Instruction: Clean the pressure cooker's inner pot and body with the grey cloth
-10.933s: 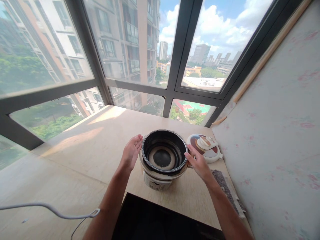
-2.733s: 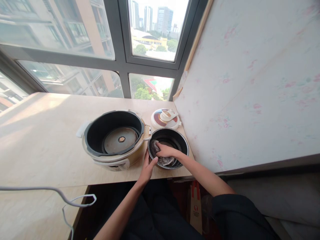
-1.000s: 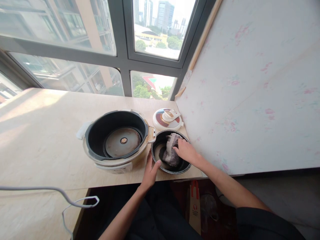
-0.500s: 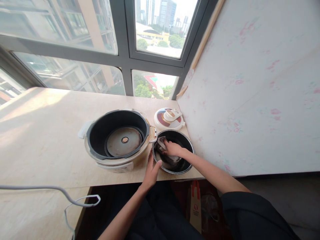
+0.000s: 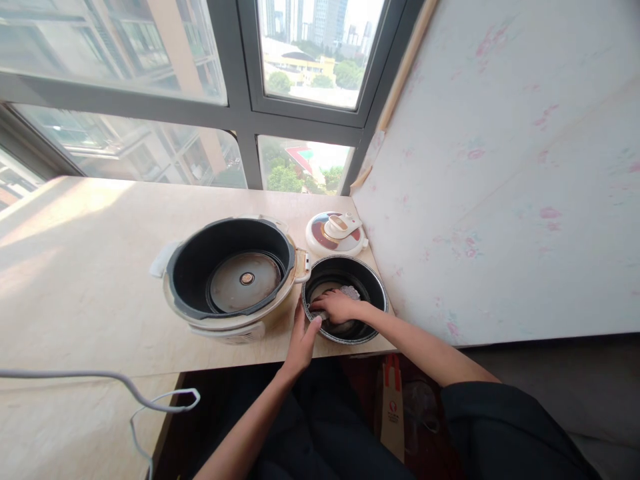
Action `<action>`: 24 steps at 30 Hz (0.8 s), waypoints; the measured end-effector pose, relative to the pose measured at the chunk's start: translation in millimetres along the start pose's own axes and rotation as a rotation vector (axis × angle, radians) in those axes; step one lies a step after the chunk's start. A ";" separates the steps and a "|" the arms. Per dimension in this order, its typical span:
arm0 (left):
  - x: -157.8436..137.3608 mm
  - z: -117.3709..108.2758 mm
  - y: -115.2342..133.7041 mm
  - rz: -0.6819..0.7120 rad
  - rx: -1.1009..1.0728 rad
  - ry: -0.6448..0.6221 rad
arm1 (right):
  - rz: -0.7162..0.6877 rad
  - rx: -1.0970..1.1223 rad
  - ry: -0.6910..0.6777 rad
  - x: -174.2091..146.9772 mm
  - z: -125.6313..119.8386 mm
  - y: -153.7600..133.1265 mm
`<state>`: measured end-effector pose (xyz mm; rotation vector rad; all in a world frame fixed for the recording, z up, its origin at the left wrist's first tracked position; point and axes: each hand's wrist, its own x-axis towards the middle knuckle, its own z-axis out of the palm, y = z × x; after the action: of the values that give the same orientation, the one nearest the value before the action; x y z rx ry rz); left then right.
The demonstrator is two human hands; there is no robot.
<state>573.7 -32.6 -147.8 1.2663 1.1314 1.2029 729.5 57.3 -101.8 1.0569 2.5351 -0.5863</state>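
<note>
A black round inner pot [image 5: 371, 288] sits near the front edge of the counter. My left hand [image 5: 301, 341] steadies it from the left, with the thumb at the rim and the fingers along the outer wall. Inside the pot, my right hand [image 5: 337, 305] presses a grey cloth [image 5: 351, 292] against the bottom and the near left wall; part of the cloth is hidden under the palm. To the left stands the pressure cooker body [image 5: 195, 267], lidless, its metal heating plate [image 5: 230, 283] showing at the bottom.
A white cooker lid [image 5: 320, 243] with a handle lies behind the pot, close to the papered wall [image 5: 480, 220]. Windows [image 5: 250, 100] rise behind the counter [image 5: 90, 287]. A grey cable [image 5: 90, 375] runs at lower left. Below the edge stands a paper bag [image 5: 393, 420].
My right hand has moved the cloth downward and left inside the pot, toward the near left wall. My left hand keeps its hold. The view has shifted slightly.
</note>
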 end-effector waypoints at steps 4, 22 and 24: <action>0.1 -0.6 -0.4 -0.009 -0.007 -0.014 | -0.038 -0.016 0.027 -1.9 4.2 1.3; 0.3 -1.9 0.4 -0.022 0.002 -0.003 | 0.514 -0.149 0.165 0.9 -7.5 13.2; -0.2 -1.6 1.7 -0.020 -0.003 -0.003 | 0.543 -0.154 0.163 -1.4 -7.8 14.4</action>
<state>572.0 -32.8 -146.2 1.2511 1.1376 1.1874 739.9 69.5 -98.0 1.6965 2.2201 -0.1567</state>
